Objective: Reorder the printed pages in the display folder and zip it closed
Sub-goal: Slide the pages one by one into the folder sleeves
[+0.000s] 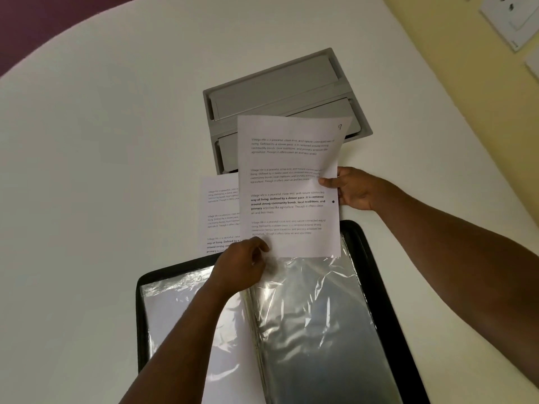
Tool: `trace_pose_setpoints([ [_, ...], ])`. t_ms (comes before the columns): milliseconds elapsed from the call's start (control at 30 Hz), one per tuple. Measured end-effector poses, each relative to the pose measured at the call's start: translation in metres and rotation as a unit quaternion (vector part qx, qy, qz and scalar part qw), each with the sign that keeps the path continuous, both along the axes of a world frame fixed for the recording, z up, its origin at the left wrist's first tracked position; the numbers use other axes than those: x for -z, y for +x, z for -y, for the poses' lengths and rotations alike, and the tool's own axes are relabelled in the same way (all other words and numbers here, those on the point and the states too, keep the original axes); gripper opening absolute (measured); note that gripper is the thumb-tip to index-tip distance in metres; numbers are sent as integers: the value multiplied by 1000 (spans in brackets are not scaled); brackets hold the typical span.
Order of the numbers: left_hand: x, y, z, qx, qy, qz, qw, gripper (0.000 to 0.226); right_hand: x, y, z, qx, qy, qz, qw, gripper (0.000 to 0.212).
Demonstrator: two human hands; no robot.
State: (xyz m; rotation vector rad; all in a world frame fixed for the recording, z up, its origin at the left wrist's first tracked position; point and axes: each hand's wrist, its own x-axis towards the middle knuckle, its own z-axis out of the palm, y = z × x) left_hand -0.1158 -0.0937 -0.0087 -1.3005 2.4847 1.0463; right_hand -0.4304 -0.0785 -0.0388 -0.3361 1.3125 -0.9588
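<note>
White surface (87,170) fills most of the view; its curved far edge meets dark purple floor (43,18) at upper left. Yellow wall (452,53) runs along the right side, carrying a white socket plate (507,18).

Open room: the whole left half of the surface is bare. A narrower strip lies free on the right, between folder and wall.

Folder (379,287) lies open at the near edge, black zip border visible around it, clear sleeves (315,316) spread across both halves. Left sleeve shows a white sheet inside; right sleeve looks dark and glossy, contents not readable.

Page (288,185), printed text, handwritten "9" at its top right corner, is held up above the folder's far edge, its lower edge just over the sleeves. Left hand (242,266) pinches the page's lower left corner, fingers curled round it. Right hand (353,188) grips the right edge at mid height, thumb on the printed face, remaining fingers behind the paper.

Second page (218,214) lies flat on the surface just beyond the folder, partly hidden behind the held page and the left hand.

Grey hatch (262,97), a flush metal panel set in the surface, sits farther back; the held page hides its near right portion.
</note>
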Motion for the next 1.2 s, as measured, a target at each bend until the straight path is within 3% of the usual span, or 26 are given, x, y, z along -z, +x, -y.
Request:
trace_pose_setpoints([
  [233, 0, -12, -2, -27, 28, -30, 999, 17, -2, 18, 12, -79, 9, -39, 996, 39],
  [500, 3, 3, -1, -49, 40, 0, 998, 25, -3, -12, 7, -88, 36, -65, 993, 42],
  [767, 7, -6, 0, -32, 21, -4, 999, 15, -4, 4, 13, -124, 38, -66, 989, 40],
  [967, 10, -4, 0, -46, 11, 15, 999, 10, -8, 16, 16, -189, 49, -105, 975, 41],
  [1133, 11, -4, -3, -67, 47, -7, 997, 11, -12, 10, 9, -301, 84, -125, 942, 43],
  [1200, 10, -12, -7, -69, 59, -21, 996, 13, -11, 18, 8, -290, 75, -141, 943, 42],
])
